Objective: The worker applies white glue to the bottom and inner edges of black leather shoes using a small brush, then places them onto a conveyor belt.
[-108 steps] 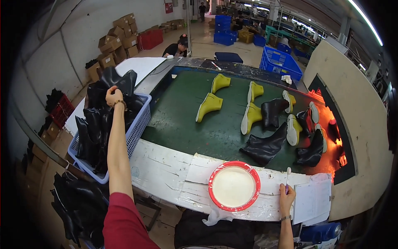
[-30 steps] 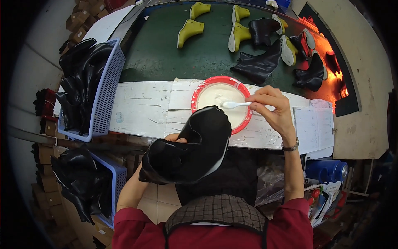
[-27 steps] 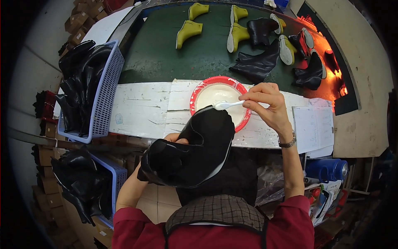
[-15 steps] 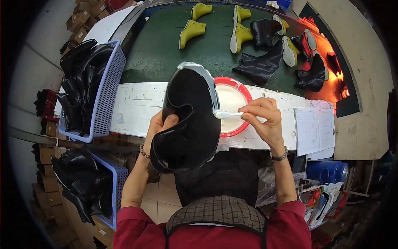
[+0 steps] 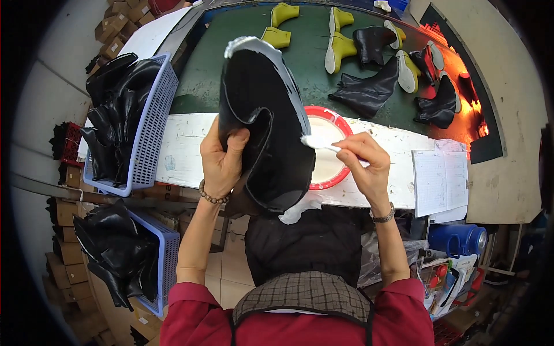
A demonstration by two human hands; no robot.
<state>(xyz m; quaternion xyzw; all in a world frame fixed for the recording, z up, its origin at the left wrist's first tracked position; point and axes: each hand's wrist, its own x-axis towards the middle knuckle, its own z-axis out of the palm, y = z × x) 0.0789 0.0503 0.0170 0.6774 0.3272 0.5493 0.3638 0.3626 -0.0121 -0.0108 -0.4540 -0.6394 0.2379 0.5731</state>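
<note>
My left hand [image 5: 222,161] grips a black boot upper [image 5: 251,86] by its folded side, thumb pressed on the near face. The upper is held up at a tilt above the white bench. A band of wet white paste runs along its far end and down its right edge. Between the fingertips of my right hand [image 5: 369,161] is a small white brush [image 5: 323,142]. Its pasty head touches the right edge of the upper. Just behind the brush stands a red-rimmed tub [image 5: 345,128] of white paste, partly covered by the upper and my right hand.
On the green conveyor belt [image 5: 231,75] lie yellow boot lasts [image 5: 341,49] and black boots [image 5: 369,92], near a glowing orange heater [image 5: 461,109]. Blue baskets [image 5: 153,127] of black uppers stand at left. A notebook [image 5: 430,179] and a blue flask [image 5: 456,239] are at right.
My left hand has raised the boot upper and moved it away from me, over the belt's near side. The brush has shifted slightly up along the edge, and the white paste reaches farther.
</note>
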